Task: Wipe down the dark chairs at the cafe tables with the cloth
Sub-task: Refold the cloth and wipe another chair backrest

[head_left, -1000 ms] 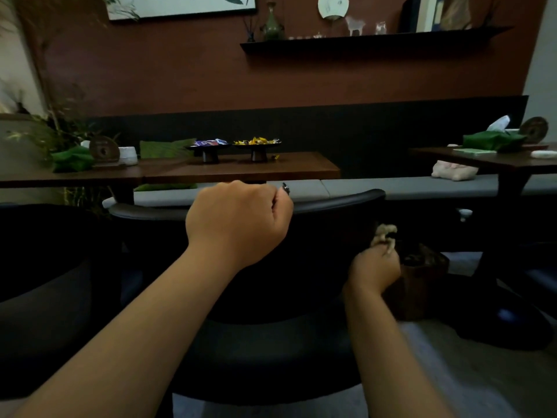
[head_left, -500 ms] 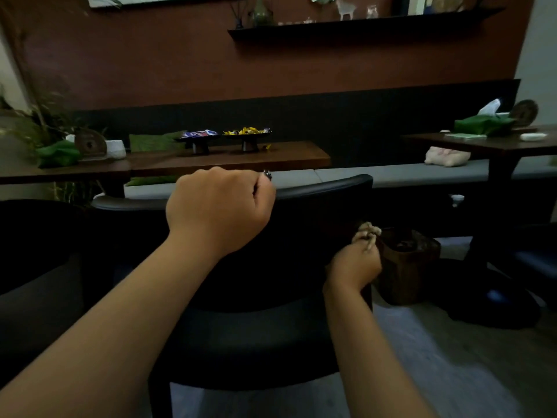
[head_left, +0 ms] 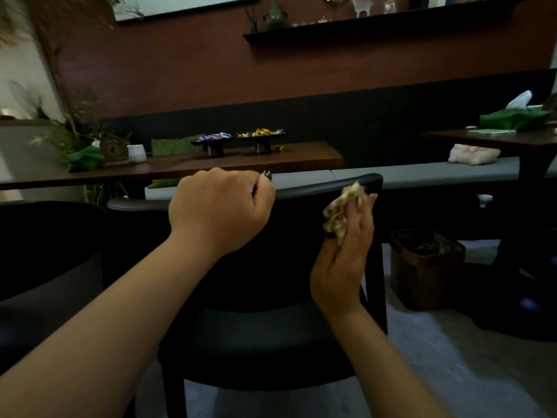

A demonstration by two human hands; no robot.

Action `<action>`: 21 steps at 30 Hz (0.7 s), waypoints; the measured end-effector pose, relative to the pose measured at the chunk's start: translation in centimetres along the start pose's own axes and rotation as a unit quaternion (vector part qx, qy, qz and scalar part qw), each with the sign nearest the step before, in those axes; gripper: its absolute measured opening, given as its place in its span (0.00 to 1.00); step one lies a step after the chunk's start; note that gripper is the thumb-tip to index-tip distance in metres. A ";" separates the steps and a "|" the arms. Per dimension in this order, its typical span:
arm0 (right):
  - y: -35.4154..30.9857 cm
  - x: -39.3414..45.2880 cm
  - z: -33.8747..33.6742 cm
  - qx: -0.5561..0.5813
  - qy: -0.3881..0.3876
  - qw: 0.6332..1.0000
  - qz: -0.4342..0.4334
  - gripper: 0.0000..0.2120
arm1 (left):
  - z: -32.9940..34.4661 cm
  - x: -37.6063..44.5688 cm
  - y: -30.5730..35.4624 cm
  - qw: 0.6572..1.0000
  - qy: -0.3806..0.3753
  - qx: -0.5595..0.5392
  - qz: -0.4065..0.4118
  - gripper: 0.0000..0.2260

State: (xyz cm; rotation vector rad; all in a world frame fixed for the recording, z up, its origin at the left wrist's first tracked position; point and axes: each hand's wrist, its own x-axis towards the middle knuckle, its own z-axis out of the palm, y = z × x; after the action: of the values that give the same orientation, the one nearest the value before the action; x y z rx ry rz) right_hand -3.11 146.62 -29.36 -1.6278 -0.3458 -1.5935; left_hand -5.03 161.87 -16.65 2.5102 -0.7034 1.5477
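Observation:
A dark chair (head_left: 271,336) with a curved backrest stands right in front of me, its back towards the table. My left hand (head_left: 220,209) grips the top rail of the backrest near its middle, fingers curled over it. My right hand (head_left: 346,251) holds a crumpled beige cloth (head_left: 343,211) just below the right end of the top rail; the cloth is close to the backrest, and whether it touches is unclear.
A second dark chair (head_left: 45,260) stands at the left. Behind is a wooden table (head_left: 241,161) with two snack stands, then a grey bench (head_left: 422,170). A brown basket (head_left: 425,270) sits on the floor at the right, beside another table's base (head_left: 527,236).
My right hand has risen with the cloth from beside the backrest's lower right edge up to just under the top rail. My left hand keeps its grip on the rail.

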 end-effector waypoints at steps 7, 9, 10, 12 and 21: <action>2.0 7.0 -0.9 0.012 0.047 0.999 0.003 0.19 | 0.3 -0.2 -0.2 1.000 0.011 0.002 -0.008 0.20; 1.7 3.7 -0.1 -0.002 0.010 0.997 -0.077 0.18 | 0.4 -0.2 -0.3 1.000 0.014 0.006 -0.008 0.20; 1.7 1.7 0.1 -0.010 -0.031 0.991 -0.129 0.17 | 0.4 -0.3 -0.3 1.000 0.017 0.006 -0.007 0.20; 2.1 -0.6 -0.3 -0.033 -0.115 0.963 -0.240 0.17 | 0.5 -0.4 -0.2 0.999 0.037 0.006 -0.007 0.20; 1.3 4.7 -0.5 -0.036 -0.158 0.919 -0.359 0.20 | 0.8 -3.9 -2.9 0.985 0.137 -0.077 -0.063 0.16</action>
State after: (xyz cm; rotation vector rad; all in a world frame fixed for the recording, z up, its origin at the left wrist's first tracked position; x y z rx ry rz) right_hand -1.75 143.90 -25.57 -1.9435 -1.1786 -1.8601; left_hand -4.54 165.48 -19.97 2.1311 -0.5866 1.6780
